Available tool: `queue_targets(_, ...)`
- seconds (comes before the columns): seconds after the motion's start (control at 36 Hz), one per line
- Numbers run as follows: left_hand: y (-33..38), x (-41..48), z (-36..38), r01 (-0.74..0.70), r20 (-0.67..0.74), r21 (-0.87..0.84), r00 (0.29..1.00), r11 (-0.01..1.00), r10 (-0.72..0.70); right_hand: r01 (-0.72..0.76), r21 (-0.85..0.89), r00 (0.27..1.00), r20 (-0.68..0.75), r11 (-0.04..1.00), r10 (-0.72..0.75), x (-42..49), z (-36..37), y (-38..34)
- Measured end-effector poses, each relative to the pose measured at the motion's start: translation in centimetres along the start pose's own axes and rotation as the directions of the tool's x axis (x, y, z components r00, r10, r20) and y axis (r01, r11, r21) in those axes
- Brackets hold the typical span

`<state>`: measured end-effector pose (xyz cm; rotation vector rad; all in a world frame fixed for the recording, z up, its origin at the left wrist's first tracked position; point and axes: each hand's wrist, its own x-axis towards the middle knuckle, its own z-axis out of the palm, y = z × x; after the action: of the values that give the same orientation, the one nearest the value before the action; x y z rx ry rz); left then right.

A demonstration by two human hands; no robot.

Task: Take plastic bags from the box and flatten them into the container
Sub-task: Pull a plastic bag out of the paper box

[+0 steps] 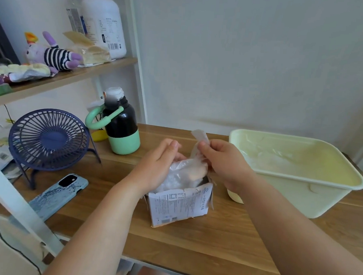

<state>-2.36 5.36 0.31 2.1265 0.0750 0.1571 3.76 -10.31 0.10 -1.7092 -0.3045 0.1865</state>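
As bags [183, 173] fill box [179, 208], more in container [299, 198]

Nothing legible.
The box [178, 204] bears dense print and a small code, the white jug [104, 28] a barcode label; both too blurred to read.

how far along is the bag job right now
Early to midway, it seems. Done: some flattened clear plastic already lies in the container. In hand: the right hand pinches a bag that rises out of the box, while the left hand rests on the bags inside. Left: the box looks well filled, so many remain.
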Motion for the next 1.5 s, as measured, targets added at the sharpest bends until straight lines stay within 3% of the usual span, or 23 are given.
queue_targets(0.22,0.4,0.1,0.1,0.042,0.131,0.2,0.989,0.979,-0.069,0.1,0.045,0.971,-0.221,0.994,-0.087,0.1,-0.9,-0.9)
queue_targets(0.33,1.6,-0.4,0.4,0.075,0.127,0.249,0.986,0.965,-0.11,0.209,0.118,0.898,-0.416,0.971,-0.143,0.1,-2.5,-2.4)
queue_targets(0.39,2.2,-0.6,0.4,0.06,0.129,0.277,0.987,0.959,-0.099,0.265,0.156,0.856,-0.493,0.951,-0.158,-0.2,-3.2,-3.2)
queue_targets(0.47,3.5,-0.6,0.7,-0.056,0.103,0.262,0.994,0.964,0.029,0.307,0.126,0.822,-0.534,0.943,-0.197,-1.0,-4.3,-4.2)
queue_targets(0.56,5.1,-0.5,1.2,-0.167,0.129,0.09,0.979,0.982,0.155,0.274,0.171,0.881,-0.44,0.946,-0.176,-1.7,-5.1,-4.8)
queue_targets(0.64,6.7,-0.1,2.4,-0.16,0.242,-0.013,0.957,0.987,0.158,0.201,0.323,0.975,-0.16,0.925,-0.156,-2.7,-5.6,-5.4)
queue_targets(0.69,7.7,0.0,3.7,-0.171,0.232,-0.106,0.954,0.98,0.192,0.112,0.411,0.992,0.003,0.905,-0.124,-3.5,-6.3,-5.8)
queue_targets(0.72,8.0,0.0,4.2,-0.163,0.198,-0.174,0.96,0.971,0.196,0.086,0.447,0.994,0.02,0.89,-0.106,-3.7,-6.8,-5.9)
queue_targets(0.78,8.5,0.1,4.8,-0.109,0.161,-0.341,0.972,0.934,0.172,0.102,0.498,0.994,-0.083,0.861,-0.069,-3.8,-7.9,-6.1)
queue_targets(0.86,8.9,0.5,5.3,0.046,0.234,-0.639,0.963,0.768,0.137,0.117,0.302,0.96,-0.277,0.946,-0.031,-3.8,-9.7,-5.3)
queue_targets(0.94,9.4,1.0,5.7,0.103,0.279,-0.787,0.939,0.608,0.201,-0.072,0.204,0.992,-0.087,0.976,0.091,-4.5,-11.2,-3.8)
queue_targets(1.03,9.7,1.6,6.4,0.139,0.312,-0.833,0.918,0.535,0.247,-0.19,0.301,0.976,0.161,0.934,0.146,-4.9,-11.8,-3.0)
queue_targets(1.22,9.8,3.0,7.3,0.091,0.268,-0.823,0.932,0.561,0.243,0.008,0.447,0.997,-0.069,0.894,0.025,-4.5,-13.7,-3.6)
queue_targets(1.33,10.0,4.0,7.9,0.079,0.266,-0.83,0.926,0.553,0.267,-0.146,0.356,0.988,0.108,0.923,0.114,-4.2,-14.9,-3.7)
queue_targets(1.39,10.3,4.2,8.4,0.084,0.286,-0.816,0.918,0.572,0.274,-0.143,0.295,0.976,0.199,0.945,0.085,-4.3,-14.7,-3.5)
queue_targets(1.5,10.6,4.4,9.0,0.061,0.296,-0.773,0.915,0.631,0.275,-0.019,0.324,0.997,0.076,0.946,-0.006,-4.6,-14.3,-3.6)
